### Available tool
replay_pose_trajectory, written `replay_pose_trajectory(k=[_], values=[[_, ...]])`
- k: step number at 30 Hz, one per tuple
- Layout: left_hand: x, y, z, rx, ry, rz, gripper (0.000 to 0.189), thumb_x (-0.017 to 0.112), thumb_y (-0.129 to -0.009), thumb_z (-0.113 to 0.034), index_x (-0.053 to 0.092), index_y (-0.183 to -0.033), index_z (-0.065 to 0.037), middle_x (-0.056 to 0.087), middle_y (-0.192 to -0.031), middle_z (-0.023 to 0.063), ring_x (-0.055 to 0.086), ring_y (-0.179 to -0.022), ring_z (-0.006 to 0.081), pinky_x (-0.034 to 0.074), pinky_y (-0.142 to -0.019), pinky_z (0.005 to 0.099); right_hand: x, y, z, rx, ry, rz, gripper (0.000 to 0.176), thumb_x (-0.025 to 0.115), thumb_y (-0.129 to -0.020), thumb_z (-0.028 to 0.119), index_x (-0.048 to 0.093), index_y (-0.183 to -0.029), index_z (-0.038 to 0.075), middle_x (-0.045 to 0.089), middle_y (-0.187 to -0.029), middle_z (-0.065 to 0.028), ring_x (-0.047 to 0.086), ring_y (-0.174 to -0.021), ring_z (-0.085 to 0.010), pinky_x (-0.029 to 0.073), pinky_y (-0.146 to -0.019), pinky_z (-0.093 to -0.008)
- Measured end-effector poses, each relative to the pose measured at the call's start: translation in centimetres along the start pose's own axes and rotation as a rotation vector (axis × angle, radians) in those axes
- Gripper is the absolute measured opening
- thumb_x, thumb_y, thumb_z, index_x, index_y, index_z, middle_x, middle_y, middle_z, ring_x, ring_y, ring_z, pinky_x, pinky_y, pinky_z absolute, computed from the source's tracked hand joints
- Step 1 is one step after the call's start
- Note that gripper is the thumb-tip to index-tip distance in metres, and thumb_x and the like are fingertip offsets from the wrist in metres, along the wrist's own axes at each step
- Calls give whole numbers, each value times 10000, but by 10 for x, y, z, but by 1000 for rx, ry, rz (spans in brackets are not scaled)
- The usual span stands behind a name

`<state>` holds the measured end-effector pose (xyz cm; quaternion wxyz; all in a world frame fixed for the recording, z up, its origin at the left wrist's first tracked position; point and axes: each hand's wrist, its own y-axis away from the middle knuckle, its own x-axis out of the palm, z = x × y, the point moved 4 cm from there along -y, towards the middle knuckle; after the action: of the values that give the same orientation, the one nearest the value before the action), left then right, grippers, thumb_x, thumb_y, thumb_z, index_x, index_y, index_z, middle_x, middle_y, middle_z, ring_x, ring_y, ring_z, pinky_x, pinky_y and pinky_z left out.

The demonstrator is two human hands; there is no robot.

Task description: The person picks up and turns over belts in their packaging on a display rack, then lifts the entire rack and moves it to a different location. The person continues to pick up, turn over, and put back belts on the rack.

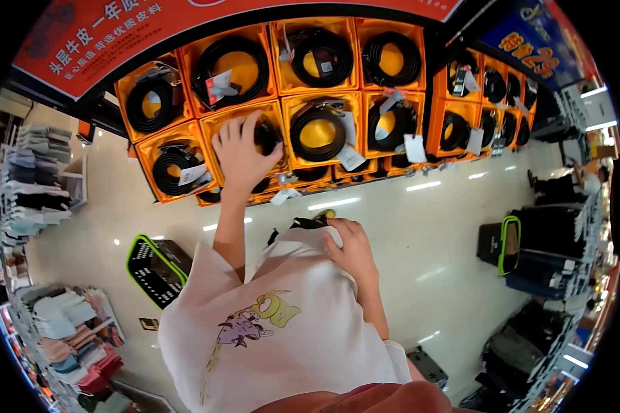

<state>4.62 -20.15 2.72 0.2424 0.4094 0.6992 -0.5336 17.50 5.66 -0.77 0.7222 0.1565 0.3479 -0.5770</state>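
Note:
My left hand (244, 151) is stretched forward over an orange box in the lower row of a display, its fingers spread and the thumb pointing right. A coiled black belt (265, 138) lies in that box, partly hidden by the hand, and shows between index finger and thumb. Right of it a coiled belt (317, 132) with a white tag sits in the neighbouring box; to the left is another coiled belt (171, 169). My right hand (349, 244) rests against the front of my white shirt (282, 337), fingers loosely extended, holding nothing.
An upper row of boxed belts (235, 69) stands behind, under a red sign (103, 34). A black basket with a green rim (157, 270) is on the floor at left, another basket (499, 245) at right. Clothes racks (41, 172) line both sides; a person (585, 180) is far right.

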Motion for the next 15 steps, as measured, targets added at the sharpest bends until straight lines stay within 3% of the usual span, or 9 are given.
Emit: replay_pose_trajectory(k=[6, 9, 11, 14, 15], values=[[-1, -1, -3, -7, 65, -105, 603, 889, -671, -294, 641, -1197, -133, 549, -1059, 96, 542, -1071, 326, 372, -966, 471, -41, -50, -28, -122, 54, 117, 276, 720, -901, 174, 702, -1127, 16, 716, -1059, -153, 651, -966, -388, 532, -894, -447], [-1, -2, -3, -18, 80, -89, 598, 894, -667, -248, 643, -1195, -120, 554, -1046, 93, 544, -1052, 328, 383, -959, 453, -50, -66, -37, -152, 12, 140, 279, 723, -903, 189, 706, -1132, 31, 716, -1060, -148, 648, -975, -386, 536, -894, -446], [-1, -1, -5, -76, 84, 21, 702, 884, -723, -192, 581, -1354, -126, 572, -1185, 108, 507, -1173, 346, 358, -1061, 487, -54, -72, -45, -137, -29, 155, 281, 724, -904, 194, 709, -1136, 36, 717, -1058, -145, 650, -972, -384, 537, -893, -446], [-6, -4, -24, -66, 44, 62, 765, 830, -750, -153, 527, -1452, -120, 528, -1373, 118, 473, -1311, 361, 244, -1182, 504, -55, -70, -62, -120, -25, 202, 279, 723, -907, 203, 713, -1135, 41, 723, -1066, -145, 656, -977, -378, 539, -901, -439], [-10, -7, -33, -46, 42, 60, 726, 801, -783, -106, 523, -1453, -102, 503, -1386, 144, 458, -1337, 382, 266, -1181, 509, -57, -72, -66, -116, -30, 213, 280, 723, -908, 204, 713, -1134, 40, 724, -1067, -145, 657, -979, -377, 538, -905, -438]])
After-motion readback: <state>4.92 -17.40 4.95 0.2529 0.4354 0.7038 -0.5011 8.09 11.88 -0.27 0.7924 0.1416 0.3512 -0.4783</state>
